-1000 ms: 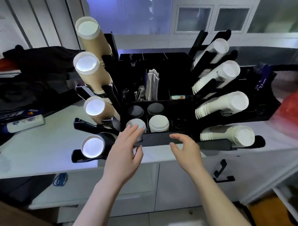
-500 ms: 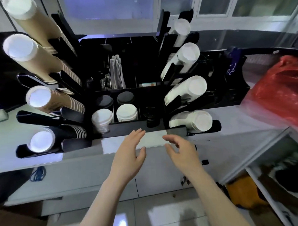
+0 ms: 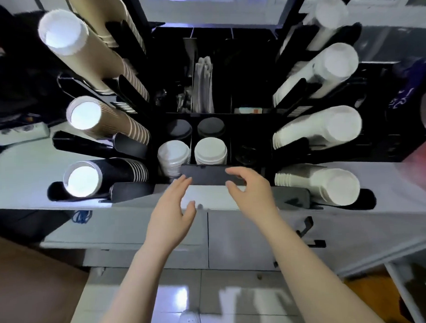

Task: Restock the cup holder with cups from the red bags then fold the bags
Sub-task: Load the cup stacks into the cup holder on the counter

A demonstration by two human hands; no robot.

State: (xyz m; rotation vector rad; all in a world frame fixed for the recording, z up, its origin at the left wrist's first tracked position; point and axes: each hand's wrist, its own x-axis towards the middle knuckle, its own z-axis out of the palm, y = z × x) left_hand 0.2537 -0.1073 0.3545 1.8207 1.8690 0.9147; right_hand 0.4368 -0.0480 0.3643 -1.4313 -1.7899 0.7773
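Observation:
The black cup holder stands on the white counter. Stacks of brown cups and black cups fill its left arms. White cup stacks lie in its right arms. White lids and dark lids sit in the middle wells. My left hand hovers open just below the holder's front rail. My right hand is open too, its fingertips at the rail's right end. Neither hand holds anything. A red bag shows blurred at the right edge.
Napkins or straws stand upright in the holder's back compartment. A white bottle lies on the counter at the left. White cabinet doors with a black handle are below the counter. A shiny tiled floor lies underneath.
The view swung right, then back and closer to the holder, pushing the red bag to the right edge. Both hands pulled back slightly from the front rail, then rose to it again.

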